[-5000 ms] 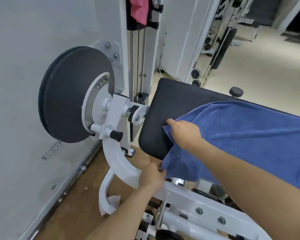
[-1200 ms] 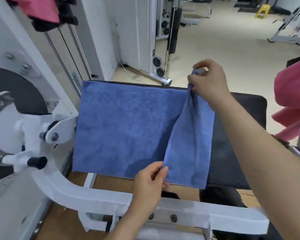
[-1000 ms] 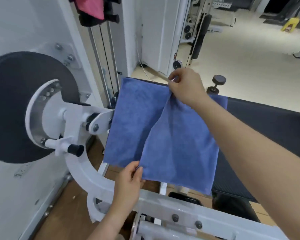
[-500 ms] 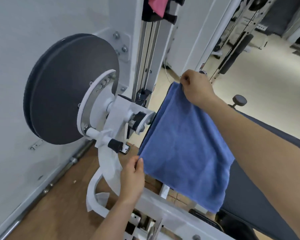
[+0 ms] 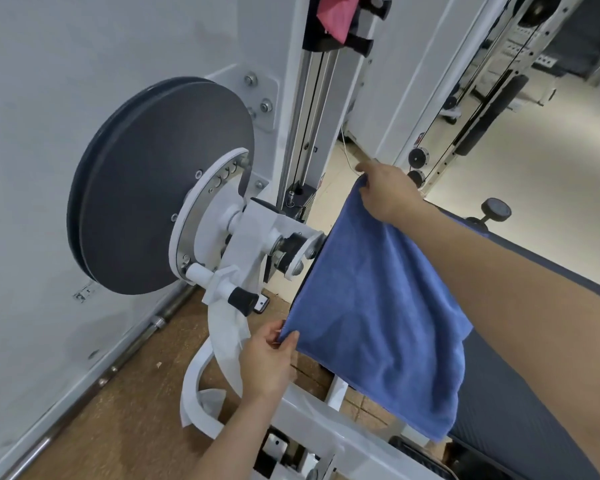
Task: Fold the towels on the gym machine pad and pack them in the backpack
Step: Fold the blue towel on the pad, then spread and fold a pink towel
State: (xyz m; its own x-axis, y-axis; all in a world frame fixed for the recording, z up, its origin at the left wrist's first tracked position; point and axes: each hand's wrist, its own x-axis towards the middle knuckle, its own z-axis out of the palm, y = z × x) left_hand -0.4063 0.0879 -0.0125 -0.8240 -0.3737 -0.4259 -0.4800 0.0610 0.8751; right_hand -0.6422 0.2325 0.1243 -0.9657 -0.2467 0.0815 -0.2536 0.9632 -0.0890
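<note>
Head view, and I've got the blue terry towel (image 5: 378, 306) spread over the left end of the dark grey padded gym machine pad (image 5: 499, 427), its near edge hanging past the front of the pad. My left hand (image 5: 267, 362) is low and close to me, thumb and fingers pinching the towel's near left corner. My right hand (image 5: 385, 192) reaches across to the far left corner, fingers curled and gripping the cloth there, forearm lying over the towel's upper right part. Between the two hands the left edge runs taut, just beside the white pivot bracket (image 5: 257, 237) of the machine. The towel's lower right corner dangles free above the white frame bar (image 5: 326, 431).

Left of all this sits a big dark grey round disc (image 5: 153, 188) mounted against the white wall, with a black-tipped pin (image 5: 243, 301) below it. A pink cloth (image 5: 333, 15) hangs high on the upright. Behind the pad stands a black round knob (image 5: 496, 209), and the brown cork-like floor (image 5: 136, 410) shows underneath.
</note>
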